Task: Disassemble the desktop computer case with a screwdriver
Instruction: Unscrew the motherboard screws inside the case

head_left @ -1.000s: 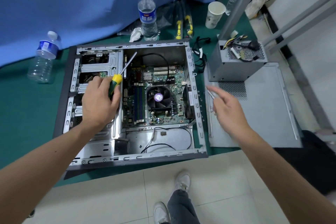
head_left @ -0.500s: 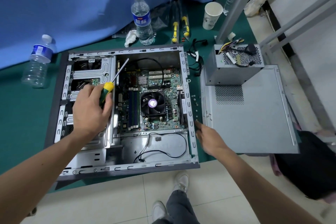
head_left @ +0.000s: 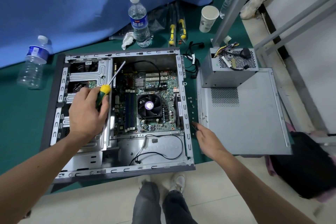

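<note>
Left hand [head_left: 87, 112] grips screwdriver [head_left: 109, 85], shaft angled up-right over open case [head_left: 185, 96].

Open computer case [head_left: 187, 166] lying on a floor mat [head_left: 21, 114], with removed parts to its right.
The motherboard [head_left: 156, 85] sits inside the case; the side panel [head_left: 254, 123] lies just right of it, bearing the power supply [head_left: 225, 76] at its far end. Two bottles [head_left: 139, 22] [head_left: 33, 63] stand behind the case.

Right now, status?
Left hand grips screwdriver over open case. Right hand at loose screws; grip unclear. Nothing blocking.
</note>
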Motion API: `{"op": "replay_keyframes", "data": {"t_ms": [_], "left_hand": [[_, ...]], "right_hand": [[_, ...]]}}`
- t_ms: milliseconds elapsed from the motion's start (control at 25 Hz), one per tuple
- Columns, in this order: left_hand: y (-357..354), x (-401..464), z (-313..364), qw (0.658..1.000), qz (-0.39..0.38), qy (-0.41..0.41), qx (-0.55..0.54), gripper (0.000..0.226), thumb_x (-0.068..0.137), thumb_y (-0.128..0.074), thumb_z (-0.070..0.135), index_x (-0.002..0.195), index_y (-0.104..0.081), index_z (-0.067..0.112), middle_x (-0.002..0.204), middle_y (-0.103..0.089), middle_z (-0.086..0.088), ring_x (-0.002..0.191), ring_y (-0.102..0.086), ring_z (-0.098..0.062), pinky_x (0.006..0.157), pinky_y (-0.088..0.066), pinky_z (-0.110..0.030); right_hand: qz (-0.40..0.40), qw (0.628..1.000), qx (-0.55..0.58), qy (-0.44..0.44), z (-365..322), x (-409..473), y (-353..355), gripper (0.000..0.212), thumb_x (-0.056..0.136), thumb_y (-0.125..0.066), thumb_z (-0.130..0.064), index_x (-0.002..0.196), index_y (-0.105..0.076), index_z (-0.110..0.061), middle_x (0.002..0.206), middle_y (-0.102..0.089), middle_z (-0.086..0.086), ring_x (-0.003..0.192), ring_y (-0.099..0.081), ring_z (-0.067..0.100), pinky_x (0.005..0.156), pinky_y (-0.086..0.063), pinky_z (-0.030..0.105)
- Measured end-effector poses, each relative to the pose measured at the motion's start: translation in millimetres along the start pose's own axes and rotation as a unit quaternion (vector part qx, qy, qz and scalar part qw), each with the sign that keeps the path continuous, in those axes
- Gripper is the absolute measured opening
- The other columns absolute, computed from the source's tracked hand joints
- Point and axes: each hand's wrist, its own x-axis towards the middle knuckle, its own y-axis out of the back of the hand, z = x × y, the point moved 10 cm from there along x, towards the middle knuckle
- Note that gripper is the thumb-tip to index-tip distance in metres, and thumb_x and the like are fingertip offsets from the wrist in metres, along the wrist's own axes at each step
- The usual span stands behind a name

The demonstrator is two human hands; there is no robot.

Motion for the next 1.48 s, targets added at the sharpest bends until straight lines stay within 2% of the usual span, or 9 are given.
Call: {"op": "replay_keyframes", "data": {"t_ms": [80, 240, 440, 640, 760, 1000, 1200, 1360, 1480], "left_hand": [[-0.8, -0.5, 0.7, 1.000, -0.002, -0.001, -0.001, 0.038, 0.095, -0.044, 0.036, 0.116, -0.059, 0.007, 0.089, -0.046, -0.008, 0.081, -0.043, -0.026, 0.062, -0.030, -0.033], [-0.2, -1.3, 2.0, 1.000, -0.001, -0.002, -0.010, 0.040, 0.095, -0.044, 0.036, 0.115, -0.060, 0.005, 0.089, -0.048, -0.011, 0.080, -0.045, -0.028, 0.061, -0.032, -0.034], [1.1, -0.9, 3.0, 1.000, -0.003, 0.001, -0.011, 0.039, 0.094, -0.045, 0.035, 0.114, -0.060, 0.004, 0.089, -0.049, -0.012, 0.080, -0.045, -0.029, 0.062, -0.030, -0.033], [1.2, -0.7, 2.4, 1.000, -0.001, -0.001, -0.011, 0.039, 0.094, -0.045, 0.034, 0.114, -0.060, 0.004, 0.089, -0.049, -0.012, 0.080, -0.044, -0.028, 0.063, -0.029, -0.032], [0.5, 0.1, 2.5, 1.000, -0.003, 0.000, -0.013, 0.039, 0.094, -0.045, 0.035, 0.114, -0.061, 0.004, 0.089, -0.050, -0.012, 0.081, -0.045, -0.028, 0.063, -0.030, -0.032], [0.8, -0.8, 3.8, 1.000, -0.002, -0.001, -0.017, 0.041, 0.094, -0.044, 0.036, 0.113, -0.061, 0.003, 0.089, -0.049, -0.012, 0.080, -0.044, -0.027, 0.064, -0.030, -0.032], [4.0, -0.6, 8.0, 1.000, 0.001, -0.001, -0.031, 0.040, 0.095, -0.042, 0.036, 0.109, -0.061, 0.004, 0.086, -0.046, -0.008, 0.078, -0.033, -0.014, 0.063, -0.027, -0.030], [6.8, -0.7, 8.2, 0.999, -0.004, -0.001, -0.032, 0.037, 0.095, -0.043, 0.035, 0.106, -0.060, 0.005, 0.087, -0.045, -0.005, 0.079, -0.031, -0.011, 0.065, -0.026, -0.028], [3.9, 0.0, 1.9, 0.998, -0.025, 0.029, -0.043, 0.034, 0.097, -0.045, 0.034, 0.108, -0.061, 0.006, 0.089, -0.047, -0.003, 0.080, -0.040, -0.016, 0.065, -0.035, -0.030]], "right_hand": [[0.023, 0.999, 0.036, -0.007, 3.1, -1.4, 3.2, 0.043, 0.105, -0.031, -0.018, 0.147, -0.039, -0.022, 0.119, -0.060, -0.004, 0.085, -0.054, 0.006, 0.083, -0.043, 0.023], [0.057, 0.992, 0.102, -0.047, 14.9, -5.0, 10.0, 0.032, 0.104, -0.035, -0.016, 0.130, -0.052, -0.017, 0.079, -0.057, -0.002, 0.067, -0.051, 0.015, 0.060, -0.042, 0.026], [0.119, 0.989, 0.080, -0.033, -0.7, 5.5, 24.9, 0.024, 0.102, -0.045, -0.017, 0.122, -0.058, -0.014, 0.110, -0.060, 0.006, 0.094, -0.059, 0.017, 0.078, -0.045, 0.025], [0.098, 0.989, 0.085, -0.066, -20.7, 35.9, 8.6, 0.024, 0.099, -0.049, -0.009, 0.118, -0.064, -0.008, 0.107, -0.069, 0.008, 0.097, -0.065, 0.027, 0.091, -0.053, 0.040], [0.065, 0.995, 0.021, -0.078, -20.2, 46.3, 5.0, 0.026, 0.098, -0.049, -0.009, 0.116, -0.066, -0.005, 0.111, -0.068, 0.013, 0.105, -0.063, 0.031, 0.095, -0.049, 0.036], [0.088, 0.991, 0.059, -0.084, -14.1, 26.2, 12.9, 0.024, 0.098, -0.052, -0.010, 0.114, -0.069, -0.011, 0.109, -0.071, 0.005, 0.095, -0.066, 0.021, 0.092, -0.054, 0.036], [0.206, 0.957, 0.205, 0.013, -68.0, -0.8, 61.3, 0.030, 0.101, -0.048, -0.025, 0.128, -0.060, -0.018, 0.108, -0.064, -0.010, 0.097, -0.061, 0.006, 0.090, -0.053, 0.029], [0.208, 0.969, -0.032, 0.132, -157.1, 8.6, 56.4, 0.059, 0.101, -0.043, -0.041, 0.153, -0.021, -0.025, 0.148, -0.034, -0.002, 0.131, -0.040, 0.015, 0.110, -0.037, 0.039], [0.197, 0.960, -0.160, 0.119, -170.5, 21.6, 36.4, 0.067, 0.103, -0.040, -0.032, 0.156, 0.000, -0.026, 0.155, -0.021, 0.004, 0.123, -0.047, 0.025, 0.101, -0.045, 0.042]]}}
